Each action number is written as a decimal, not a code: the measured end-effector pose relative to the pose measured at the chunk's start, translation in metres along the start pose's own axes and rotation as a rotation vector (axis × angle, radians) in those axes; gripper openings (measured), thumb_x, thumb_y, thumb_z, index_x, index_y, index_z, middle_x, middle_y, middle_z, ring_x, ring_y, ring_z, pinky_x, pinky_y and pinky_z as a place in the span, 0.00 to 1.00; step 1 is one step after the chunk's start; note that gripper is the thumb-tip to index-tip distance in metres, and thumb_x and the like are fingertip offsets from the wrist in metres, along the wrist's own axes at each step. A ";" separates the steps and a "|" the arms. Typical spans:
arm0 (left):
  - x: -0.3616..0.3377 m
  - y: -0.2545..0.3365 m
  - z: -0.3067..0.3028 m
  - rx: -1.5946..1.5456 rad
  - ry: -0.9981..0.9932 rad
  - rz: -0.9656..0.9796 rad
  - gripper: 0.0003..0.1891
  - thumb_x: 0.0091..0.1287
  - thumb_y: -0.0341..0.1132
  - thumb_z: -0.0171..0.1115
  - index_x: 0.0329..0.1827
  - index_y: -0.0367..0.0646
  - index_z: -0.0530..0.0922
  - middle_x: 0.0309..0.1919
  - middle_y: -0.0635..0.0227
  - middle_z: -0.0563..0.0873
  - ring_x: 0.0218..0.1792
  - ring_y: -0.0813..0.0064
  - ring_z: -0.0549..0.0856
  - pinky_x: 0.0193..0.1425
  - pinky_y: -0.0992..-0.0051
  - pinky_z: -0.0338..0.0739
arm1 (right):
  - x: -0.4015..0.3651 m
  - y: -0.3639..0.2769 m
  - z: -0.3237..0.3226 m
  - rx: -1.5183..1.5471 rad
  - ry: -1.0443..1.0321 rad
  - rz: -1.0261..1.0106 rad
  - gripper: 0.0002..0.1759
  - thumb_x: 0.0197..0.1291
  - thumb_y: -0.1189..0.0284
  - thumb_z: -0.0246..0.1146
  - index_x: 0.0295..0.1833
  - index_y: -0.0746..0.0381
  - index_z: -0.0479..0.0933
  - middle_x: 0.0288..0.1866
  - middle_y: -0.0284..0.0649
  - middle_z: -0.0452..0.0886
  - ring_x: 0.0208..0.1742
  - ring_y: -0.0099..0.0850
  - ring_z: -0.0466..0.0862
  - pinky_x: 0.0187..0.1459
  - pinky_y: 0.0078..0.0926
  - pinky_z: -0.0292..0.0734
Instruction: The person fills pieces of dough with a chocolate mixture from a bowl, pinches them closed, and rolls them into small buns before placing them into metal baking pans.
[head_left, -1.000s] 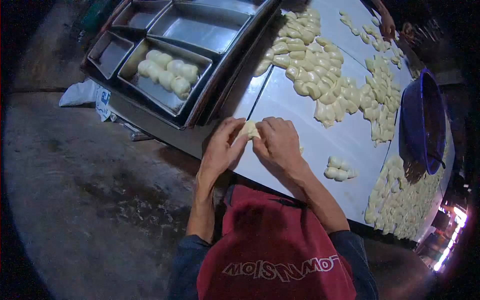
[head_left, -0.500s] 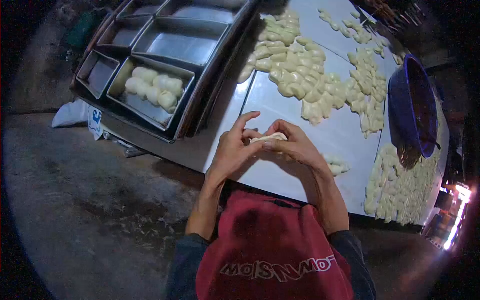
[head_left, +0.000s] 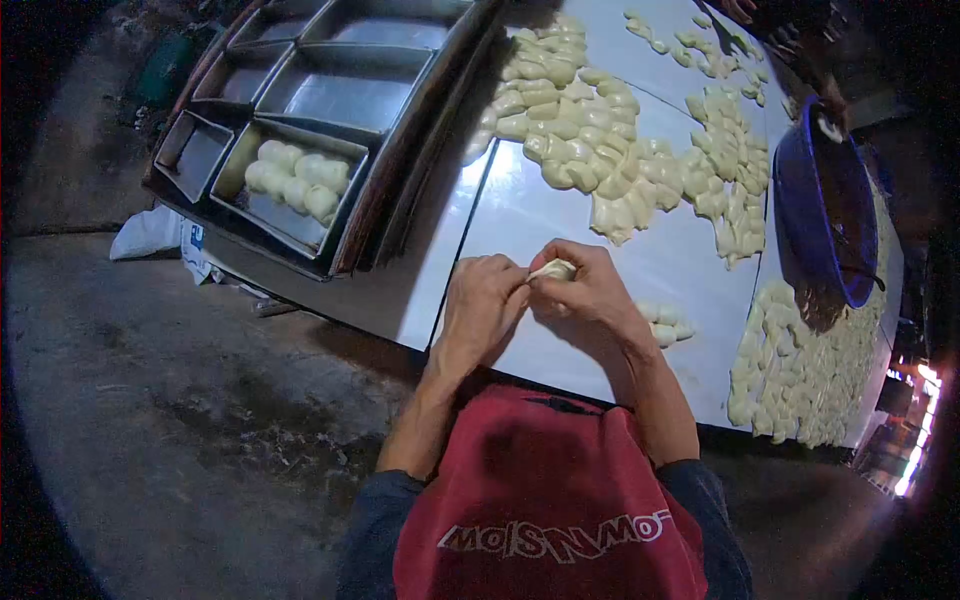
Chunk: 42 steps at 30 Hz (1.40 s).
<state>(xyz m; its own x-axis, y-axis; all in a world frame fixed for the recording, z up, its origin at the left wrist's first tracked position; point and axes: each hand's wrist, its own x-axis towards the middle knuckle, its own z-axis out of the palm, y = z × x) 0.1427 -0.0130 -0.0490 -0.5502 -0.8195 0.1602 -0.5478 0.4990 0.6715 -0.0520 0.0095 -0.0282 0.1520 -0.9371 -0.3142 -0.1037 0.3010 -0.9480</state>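
Dough piece (head_left: 553, 270) pinched between left hand (head_left: 484, 300) and right hand (head_left: 584, 288), fingers close together, above white tabletop (head_left: 530, 215).

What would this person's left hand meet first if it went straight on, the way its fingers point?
Most likely the dough piece in the right hand; the left hand has its fingertips right by it, though depth is unclear.

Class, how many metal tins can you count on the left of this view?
6: near narrow tin, near wide tin with dough; middle narrow tin, middle wide tin; far narrow tin, far wide tin, both cut off by the picture's top edge. More may lie beyond.
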 end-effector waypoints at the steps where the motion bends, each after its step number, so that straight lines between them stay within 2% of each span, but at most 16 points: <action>1: -0.002 0.004 0.004 0.038 0.030 0.006 0.12 0.61 0.33 0.71 0.47 0.44 0.86 0.38 0.65 0.86 0.42 0.57 0.84 0.52 0.58 0.74 | -0.001 0.004 -0.001 0.046 -0.003 0.003 0.09 0.59 0.72 0.68 0.43 0.65 0.82 0.27 0.31 0.80 0.27 0.17 0.76 0.27 0.18 0.69; 7: -0.012 0.003 0.030 0.305 0.085 -0.003 0.22 0.65 0.32 0.67 0.64 0.50 0.81 0.70 0.58 0.74 0.69 0.58 0.71 0.70 0.51 0.62 | -0.030 -0.014 -0.021 0.648 0.127 0.079 0.14 0.55 0.73 0.68 0.47 0.65 0.81 0.31 0.41 0.83 0.25 0.28 0.81 0.30 0.25 0.79; 10: -0.011 0.001 0.033 0.394 -0.030 -0.050 0.30 0.74 0.44 0.60 0.77 0.45 0.69 0.77 0.52 0.67 0.78 0.51 0.62 0.78 0.42 0.51 | -0.040 -0.031 -0.038 0.845 0.258 -0.132 0.22 0.56 0.73 0.67 0.57 0.69 0.78 0.39 0.43 0.85 0.33 0.30 0.84 0.36 0.27 0.81; 12: -0.008 0.004 0.026 0.284 -0.145 -0.105 0.47 0.71 0.57 0.61 0.84 0.40 0.52 0.81 0.36 0.53 0.83 0.42 0.50 0.80 0.36 0.40 | -0.041 -0.039 -0.049 0.736 0.287 0.051 0.30 0.61 0.73 0.65 0.69 0.69 0.72 0.48 0.48 0.86 0.41 0.33 0.88 0.40 0.29 0.86; 15: 0.008 0.029 0.023 0.117 -0.002 -0.078 0.58 0.61 0.61 0.71 0.86 0.42 0.47 0.81 0.35 0.48 0.83 0.40 0.47 0.77 0.28 0.35 | -0.050 -0.032 -0.055 0.761 0.260 0.163 0.28 0.64 0.77 0.64 0.71 0.66 0.72 0.51 0.50 0.86 0.47 0.35 0.90 0.47 0.31 0.90; 18: 0.041 0.069 0.022 -0.196 -0.008 -0.027 0.45 0.57 0.53 0.79 0.75 0.39 0.72 0.73 0.47 0.74 0.74 0.50 0.72 0.76 0.46 0.63 | -0.054 -0.009 -0.061 0.689 0.229 0.059 0.22 0.65 0.78 0.66 0.65 0.67 0.76 0.48 0.47 0.87 0.40 0.30 0.90 0.40 0.25 0.89; 19: 0.052 0.082 0.028 -0.446 0.037 -0.082 0.28 0.60 0.42 0.78 0.61 0.36 0.83 0.58 0.55 0.88 0.59 0.63 0.87 0.62 0.64 0.79 | -0.059 -0.013 -0.058 0.729 0.257 0.058 0.17 0.65 0.78 0.67 0.58 0.67 0.78 0.43 0.44 0.87 0.37 0.27 0.88 0.36 0.21 0.86; 23: 0.069 0.104 0.050 -0.734 -0.095 -0.295 0.13 0.68 0.31 0.71 0.52 0.33 0.87 0.42 0.62 0.93 0.44 0.77 0.90 0.50 0.75 0.83 | -0.069 0.000 -0.079 0.353 0.546 0.036 0.07 0.63 0.72 0.72 0.43 0.62 0.84 0.28 0.31 0.82 0.28 0.17 0.79 0.29 0.15 0.73; 27: 0.075 0.121 0.095 -1.028 -0.134 -0.351 0.24 0.72 0.29 0.67 0.70 0.34 0.74 0.59 0.57 0.85 0.54 0.72 0.86 0.57 0.75 0.81 | -0.086 0.027 -0.112 0.115 0.686 -0.305 0.09 0.63 0.73 0.72 0.45 0.67 0.84 0.56 0.38 0.77 0.44 0.22 0.81 0.46 0.19 0.78; 29: 0.087 0.144 0.110 -0.842 -0.021 -0.122 0.33 0.72 0.30 0.67 0.78 0.34 0.63 0.74 0.51 0.71 0.68 0.63 0.77 0.71 0.67 0.73 | -0.103 0.019 -0.127 0.229 0.735 -0.140 0.16 0.60 0.71 0.75 0.51 0.65 0.83 0.47 0.36 0.84 0.47 0.24 0.84 0.49 0.23 0.81; 32: 0.112 0.176 0.137 -0.648 0.164 0.247 0.36 0.76 0.47 0.63 0.78 0.34 0.63 0.73 0.49 0.72 0.71 0.57 0.76 0.74 0.63 0.70 | -0.125 0.012 -0.149 0.375 0.740 -0.212 0.24 0.60 0.77 0.73 0.61 0.65 0.77 0.44 0.37 0.85 0.45 0.24 0.85 0.50 0.24 0.81; 34: 0.122 0.212 0.153 -0.945 0.063 0.268 0.44 0.75 0.65 0.54 0.77 0.32 0.65 0.69 0.47 0.76 0.69 0.57 0.78 0.72 0.59 0.72 | -0.139 -0.001 -0.159 0.714 0.657 -0.269 0.25 0.58 0.79 0.73 0.61 0.67 0.76 0.43 0.38 0.85 0.46 0.25 0.86 0.50 0.25 0.82; 36: 0.129 0.229 0.191 -0.975 0.185 0.334 0.44 0.70 0.66 0.60 0.71 0.30 0.73 0.56 0.49 0.87 0.55 0.59 0.87 0.63 0.62 0.80 | -0.151 -0.009 -0.172 0.897 0.630 -0.371 0.21 0.62 0.77 0.70 0.59 0.68 0.75 0.46 0.37 0.84 0.48 0.25 0.85 0.51 0.24 0.82; 38: 0.140 0.262 0.207 -1.074 0.149 0.270 0.46 0.68 0.64 0.66 0.75 0.30 0.68 0.59 0.48 0.85 0.60 0.61 0.85 0.65 0.64 0.79 | -0.161 0.004 -0.198 0.975 0.610 -0.427 0.22 0.64 0.70 0.71 0.59 0.66 0.74 0.49 0.36 0.83 0.49 0.26 0.84 0.52 0.24 0.82; 41: 0.149 0.280 0.228 -1.313 -0.143 0.146 0.51 0.66 0.60 0.71 0.79 0.31 0.60 0.66 0.47 0.80 0.64 0.62 0.81 0.67 0.65 0.77 | -0.168 0.010 -0.234 1.043 0.529 -0.476 0.26 0.61 0.65 0.75 0.60 0.62 0.74 0.51 0.35 0.83 0.50 0.26 0.84 0.51 0.25 0.82; 42: 0.149 0.285 0.234 -1.435 -0.284 -0.034 0.47 0.66 0.50 0.72 0.81 0.34 0.58 0.67 0.49 0.79 0.61 0.66 0.82 0.64 0.68 0.78 | -0.168 0.012 -0.249 1.049 0.457 -0.497 0.27 0.59 0.65 0.76 0.60 0.61 0.74 0.51 0.35 0.83 0.50 0.26 0.84 0.51 0.26 0.82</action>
<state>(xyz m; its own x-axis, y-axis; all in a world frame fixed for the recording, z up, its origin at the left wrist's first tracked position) -0.2431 0.0728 -0.0036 -0.7460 -0.6586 0.0989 0.4285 -0.3609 0.8283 -0.3234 0.1268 0.0259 -0.4266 -0.9023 -0.0630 0.7327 -0.3039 -0.6089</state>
